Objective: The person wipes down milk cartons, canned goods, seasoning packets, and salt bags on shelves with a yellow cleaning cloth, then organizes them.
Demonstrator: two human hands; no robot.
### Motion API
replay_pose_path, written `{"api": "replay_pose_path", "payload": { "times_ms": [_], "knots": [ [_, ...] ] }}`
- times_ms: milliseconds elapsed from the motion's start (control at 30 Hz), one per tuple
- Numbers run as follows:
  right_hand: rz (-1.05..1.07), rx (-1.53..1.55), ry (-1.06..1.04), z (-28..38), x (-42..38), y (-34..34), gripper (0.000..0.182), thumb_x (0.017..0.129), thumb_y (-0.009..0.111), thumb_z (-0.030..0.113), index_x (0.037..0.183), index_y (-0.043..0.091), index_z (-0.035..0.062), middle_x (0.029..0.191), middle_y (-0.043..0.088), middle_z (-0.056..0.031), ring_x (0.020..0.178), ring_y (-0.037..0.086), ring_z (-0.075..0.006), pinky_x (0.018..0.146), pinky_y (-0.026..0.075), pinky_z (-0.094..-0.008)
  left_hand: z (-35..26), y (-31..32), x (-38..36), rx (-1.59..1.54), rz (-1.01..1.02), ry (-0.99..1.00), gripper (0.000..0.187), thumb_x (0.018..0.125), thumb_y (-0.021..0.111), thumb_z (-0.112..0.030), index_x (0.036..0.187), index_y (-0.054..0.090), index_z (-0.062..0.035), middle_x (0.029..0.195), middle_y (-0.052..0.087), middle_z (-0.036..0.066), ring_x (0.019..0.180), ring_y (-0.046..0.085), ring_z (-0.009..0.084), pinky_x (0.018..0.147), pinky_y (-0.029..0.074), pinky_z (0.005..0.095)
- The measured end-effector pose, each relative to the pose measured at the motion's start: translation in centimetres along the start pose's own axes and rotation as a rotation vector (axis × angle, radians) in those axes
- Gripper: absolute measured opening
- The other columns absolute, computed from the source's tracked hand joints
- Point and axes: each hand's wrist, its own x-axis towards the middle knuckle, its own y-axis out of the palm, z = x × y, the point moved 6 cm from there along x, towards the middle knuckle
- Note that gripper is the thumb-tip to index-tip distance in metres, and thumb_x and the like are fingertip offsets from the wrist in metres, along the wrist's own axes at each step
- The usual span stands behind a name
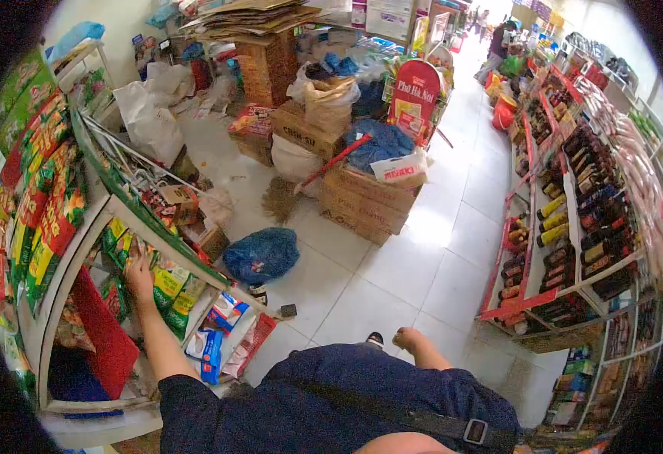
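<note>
My left hand point(140, 274) reaches into the low shelf unit on the left, its fingers stretched out against the packets there. Around it stand green and yellow seasoning packets point(169, 286), and I cannot make out a firm hold on any of them. Below them lie blue and white packets point(207, 352) and a red mesh-like pack point(249, 346). My right hand point(405, 339) hangs over the tiled floor to the right of my body, fingers curled in, with nothing visible in it.
A blue plastic bag point(262, 256) lies on the floor ahead. Beyond it, cardboard boxes point(361, 198) carry bags and a red-handled tool point(339, 160). A bottle rack point(558, 219) lines the aisle's right side. A person point(500, 47) is far down the aisle.
</note>
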Motion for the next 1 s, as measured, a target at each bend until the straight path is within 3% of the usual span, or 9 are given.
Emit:
{"api": "replay_pose_path", "payload": {
  "times_ms": [100,233,333,467,533,633,700,833,1000],
  "knots": [
    [-0.043,0.011,-0.028,-1.1,0.4,-3.3,0.039,0.071,0.054,0.028,0.101,0.061,0.0038,0.089,0.064,-0.0181,0.079,0.061,-0.0308,0.067,0.048,-0.0398,-0.7,-1.1,-2.0,-0.626,0.062,-0.542,0.036,0.093,0.042,-0.025,0.116,0.055,-0.0012,0.116,0.056,0.016,0.086,0.060,0.0296,0.084,0.042,0.0395],
    [-0.099,-0.079,-0.111,-0.9,2.1,-7.8,0.039,0.072,0.056,0.026,0.102,0.060,0.0013,0.082,0.064,-0.0168,0.073,0.062,-0.0268,0.063,0.048,-0.0399,7.4,-1.1,-5.8,-0.742,-0.453,-0.510,0.042,0.092,0.041,-0.025,0.120,0.047,0.0052,0.110,0.055,0.016,0.089,0.058,0.0245,0.079,0.044,0.0339],
    [-0.193,0.128,-0.228,-0.7,4.5,-9.3,0.040,0.072,0.058,0.025,0.106,0.059,0.0030,0.083,0.064,-0.0161,0.074,0.061,-0.0244,0.064,0.049,-0.0382,-7.0,-10.5,-11.9,-0.909,-0.771,-0.647,0.043,0.090,0.042,-0.028,0.120,0.046,0.0035,0.116,0.052,0.017,0.094,0.058,0.0268,0.079,0.045,0.0357],
    [-0.176,0.326,-0.361,4.6,1.7,-12.4,0.042,0.075,0.058,0.027,0.112,0.056,0.0060,0.088,0.064,-0.0148,0.074,0.061,-0.0228,0.069,0.049,-0.0350,-13.6,-12.2,-17.3,-1.420,-0.952,-0.692,0.041,0.089,0.044,-0.031,0.117,0.048,-0.0012,0.117,0.052,0.016,0.097,0.057,0.0294,0.080,0.048,0.0408],
    [-0.172,0.450,-0.450,8.0,-0.1,-13.7,0.041,0.078,0.059,0.025,0.114,0.055,0.0063,0.091,0.064,-0.0144,0.074,0.061,-0.0244,0.069,0.049,-0.0355,-15.5,-9.8,-19.8,-1.675,-0.571,-0.792,0.044,0.089,0.040,-0.035,0.119,0.046,-0.0027,0.117,0.051,0.015,0.097,0.057,0.0303,0.081,0.048,0.0419],
    [-0.268,0.540,-0.741,14.1,-4.8,-16.9,0.039,0.079,0.059,0.023,0.113,0.054,0.0056,0.097,0.062,-0.0146,0.084,0.060,-0.0260,0.076,0.047,-0.0358,-20.5,-7.1,-22.8,-1.751,-0.439,-0.977,0.051,0.089,0.031,-0.042,0.122,0.044,-0.0049,0.120,0.050,0.013,0.101,0.055,0.0317,0.084,0.047,0.0438],
    [-0.440,0.560,-1.000,18.2,-8.9,-19.3,0.038,0.079,0.058,0.022,0.113,0.053,0.0049,0.104,0.058,-0.0150,0.097,0.055,-0.0274,0.087,0.042,-0.0355,-27.8,-7.2,-22.7,-2.102,-0.140,-0.669,0.052,0.087,0.036,-0.039,0.126,0.040,-0.0051,0.122,0.048,0.012,0.109,0.049,0.0303,0.091,0.042,0.0464],
    [-0.488,0.580,-1.480,25.5,-20.5,-22.7,0.043,0.079,0.056,0.014,0.119,0.047,0.0033,0.120,0.047,-0.0167,0.111,0.046,-0.0295,0.093,0.037,-0.0362,-36.1,-1.3,-24.9,-2.088,0.160,-0.887,0.063,0.086,0.033,-0.058,0.126,0.041,-0.0103,0.117,0.050,0.010,0.101,0.053,0.0282,0.086,0.045,0.0429],
    [-0.498,-0.130,-1.674,29.3,-25.5,-18.2,0.049,0.075,0.058,0.009,0.122,0.045,0.0064,0.130,0.041,-0.0159,0.126,0.032,-0.0353,0.101,0.033,-0.0417,-45.4,0.2,-23.8,-1.993,0.326,-0.838,0.066,0.089,0.025,-0.058,0.129,0.038,-0.0071,0.121,0.049,0.013,0.108,0.050,0.0280,0.090,0.042,0.0416]
  ]
}}
